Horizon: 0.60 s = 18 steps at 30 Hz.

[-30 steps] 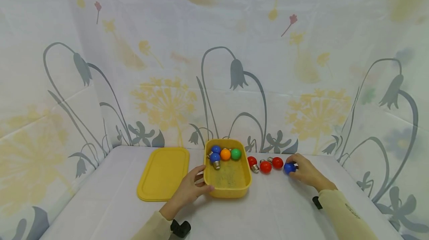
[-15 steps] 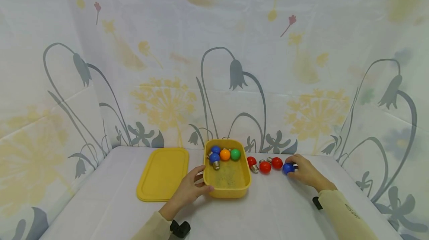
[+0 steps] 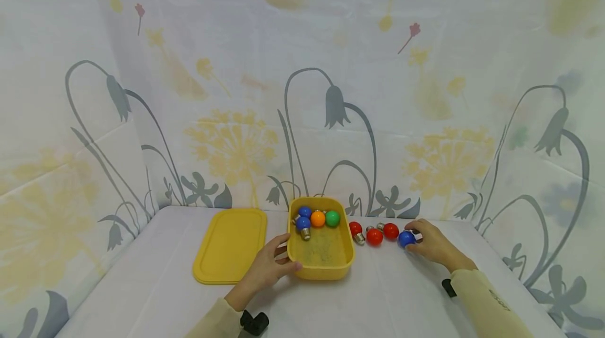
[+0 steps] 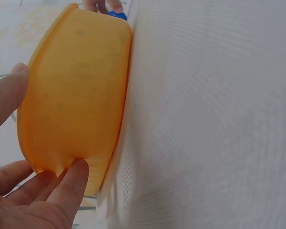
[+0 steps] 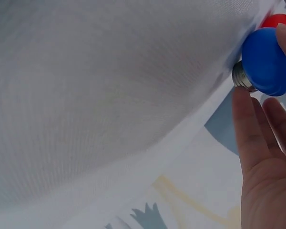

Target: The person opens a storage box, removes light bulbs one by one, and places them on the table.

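Observation:
A yellow plastic box (image 3: 321,273) stands at mid table, holding two blue bulbs (image 3: 303,222), an orange bulb (image 3: 317,218) and a green bulb (image 3: 333,218). At its front left corner my left hand (image 3: 267,268) touches it, thumb at the front and fingertips against the left wall (image 4: 81,95). To the right, my right hand (image 3: 432,243) holds a blue light bulb (image 3: 406,239) low by the tabletop between thumb and fingers. In the right wrist view one fingertip meets the metal base (image 5: 240,76), while the thumb overlaps the blue glass.
Three red bulbs, among them a rightmost one (image 3: 390,231), lie between the box and my right hand. A flat yellow lid (image 3: 230,246) lies left of the box. A flower-printed cloth (image 3: 302,159) hangs behind the white table (image 3: 378,301).
The blue bulb at my right hand has shifted slightly left, closer to the rightmost red bulb, and its metal base shows more. My left hand and the box stay in place.

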Available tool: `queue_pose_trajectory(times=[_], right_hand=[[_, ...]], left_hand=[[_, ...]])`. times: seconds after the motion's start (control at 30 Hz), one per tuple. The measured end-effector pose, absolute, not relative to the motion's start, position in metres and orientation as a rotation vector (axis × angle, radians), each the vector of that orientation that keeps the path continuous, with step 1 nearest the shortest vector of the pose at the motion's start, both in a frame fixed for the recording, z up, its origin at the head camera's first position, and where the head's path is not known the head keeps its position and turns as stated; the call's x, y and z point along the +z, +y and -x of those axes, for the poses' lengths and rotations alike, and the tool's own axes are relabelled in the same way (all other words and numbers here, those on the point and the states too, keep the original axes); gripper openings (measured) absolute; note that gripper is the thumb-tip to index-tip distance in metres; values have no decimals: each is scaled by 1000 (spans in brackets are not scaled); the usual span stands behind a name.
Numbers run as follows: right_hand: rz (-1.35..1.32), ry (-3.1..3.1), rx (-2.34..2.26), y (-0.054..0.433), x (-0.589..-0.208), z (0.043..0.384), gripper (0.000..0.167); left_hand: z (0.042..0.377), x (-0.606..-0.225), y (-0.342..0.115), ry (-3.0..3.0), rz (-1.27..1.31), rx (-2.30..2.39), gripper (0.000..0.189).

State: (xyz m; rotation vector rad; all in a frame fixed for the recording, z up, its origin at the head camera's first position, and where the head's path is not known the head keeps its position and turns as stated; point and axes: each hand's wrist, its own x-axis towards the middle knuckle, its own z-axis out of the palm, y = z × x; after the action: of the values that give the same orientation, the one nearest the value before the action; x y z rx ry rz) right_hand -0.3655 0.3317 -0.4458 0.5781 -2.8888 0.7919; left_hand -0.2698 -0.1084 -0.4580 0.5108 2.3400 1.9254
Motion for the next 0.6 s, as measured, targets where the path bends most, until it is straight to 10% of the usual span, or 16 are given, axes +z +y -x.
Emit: queue_pose_trajectory(times=[0.6], right_hand=[[-664,-2733,724,302,-416,361,41]], left_hand=[[270,-458,-109,2321,-468,1925,84]])
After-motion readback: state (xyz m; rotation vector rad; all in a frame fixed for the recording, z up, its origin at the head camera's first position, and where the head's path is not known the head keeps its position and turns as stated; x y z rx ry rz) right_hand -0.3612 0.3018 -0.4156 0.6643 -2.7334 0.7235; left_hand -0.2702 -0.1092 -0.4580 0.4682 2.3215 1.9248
